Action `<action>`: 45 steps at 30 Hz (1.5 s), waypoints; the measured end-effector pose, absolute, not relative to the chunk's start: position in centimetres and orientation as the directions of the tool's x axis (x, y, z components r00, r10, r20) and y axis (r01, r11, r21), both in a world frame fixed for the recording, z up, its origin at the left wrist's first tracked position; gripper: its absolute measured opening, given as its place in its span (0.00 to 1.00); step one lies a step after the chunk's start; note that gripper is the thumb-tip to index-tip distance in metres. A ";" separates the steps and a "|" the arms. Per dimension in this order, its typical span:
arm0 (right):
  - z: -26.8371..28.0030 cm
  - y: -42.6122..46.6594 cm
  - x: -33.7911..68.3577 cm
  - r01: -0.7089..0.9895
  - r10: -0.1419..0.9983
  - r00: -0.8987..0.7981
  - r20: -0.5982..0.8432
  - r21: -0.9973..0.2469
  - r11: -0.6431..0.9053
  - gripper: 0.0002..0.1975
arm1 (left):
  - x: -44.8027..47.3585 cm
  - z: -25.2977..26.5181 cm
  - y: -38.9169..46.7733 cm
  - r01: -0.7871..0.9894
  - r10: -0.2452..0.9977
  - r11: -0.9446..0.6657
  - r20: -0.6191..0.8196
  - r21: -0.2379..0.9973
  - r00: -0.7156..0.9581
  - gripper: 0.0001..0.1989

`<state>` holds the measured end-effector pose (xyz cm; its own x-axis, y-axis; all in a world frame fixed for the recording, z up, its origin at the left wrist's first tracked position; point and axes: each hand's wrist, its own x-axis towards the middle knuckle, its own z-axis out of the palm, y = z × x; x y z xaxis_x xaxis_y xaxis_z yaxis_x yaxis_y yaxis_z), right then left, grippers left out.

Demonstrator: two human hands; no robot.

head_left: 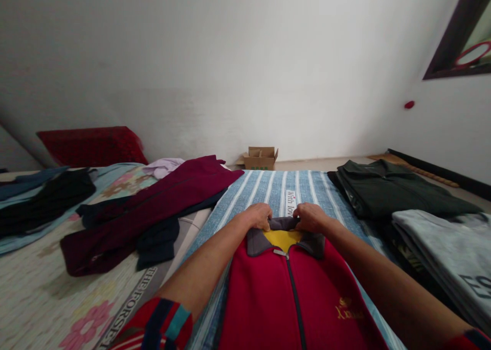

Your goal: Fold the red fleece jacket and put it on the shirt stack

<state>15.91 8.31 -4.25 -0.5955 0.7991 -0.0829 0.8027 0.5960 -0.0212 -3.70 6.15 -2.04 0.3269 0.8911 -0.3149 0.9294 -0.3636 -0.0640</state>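
Observation:
A red zip-front jacket (261, 294) with a grey collar, yellow inner lining and yellow lettering on the chest lies flat before me, its zip closed almost to the neck. My left hand (261, 216) pinches the left side of the collar's back edge. On the other side, my right hand (310, 217) grips the same edge, fingers closed on the cloth. Under the jacket spreads a blue and white striped cloth (261, 186) with printed words. The jacket's lower part runs out of view at the bottom.
Maroon trousers (153, 212) lie over dark clothing at left, with black clothing (46, 199) farther left. Folded dark green clothes (399, 186) and a grey printed garment (452, 253) are stacked at right. A cardboard box (260, 160) stands by the wall.

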 end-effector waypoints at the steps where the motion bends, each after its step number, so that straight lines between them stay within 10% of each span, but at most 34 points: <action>1: -4.2 8.3 15.9 0.801 0.797 -0.598 -0.080 -0.020 0.599 0.17 | -3.8 -2.1 6.2 0.930 0.890 -0.362 -0.319 -0.065 0.324 0.22; 16: -4.2 8.4 16.9 0.808 0.806 -0.588 -0.063 -0.094 0.582 0.17 | -4.8 -1.7 6.6 0.937 0.899 -0.345 -0.271 0.048 0.345 0.18; 26: -3.6 8.9 18.2 0.805 0.803 -0.583 -0.121 -0.222 0.551 0.14 | -7.1 -1.7 7.2 0.862 0.875 -0.159 -0.336 0.481 0.348 0.15; 40: -3.0 9.0 15.4 0.842 0.805 -0.535 -0.255 -0.086 0.532 0.16 | -2.7 -1.7 6.7 0.909 0.848 -0.413 -0.341 0.053 0.405 0.18; 45: -3.1 8.9 15.7 0.823 0.787 -0.565 -0.247 -0.097 0.560 0.15 | -2.3 -1.9 6.7 0.898 0.842 -0.432 -0.322 0.076 0.432 0.13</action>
<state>15.69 8.89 -3.08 -0.5650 0.7872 -0.2470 0.8227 0.5602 -0.0966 -2.34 6.68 -1.87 0.4325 0.8420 -0.3223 0.8985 -0.4325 0.0757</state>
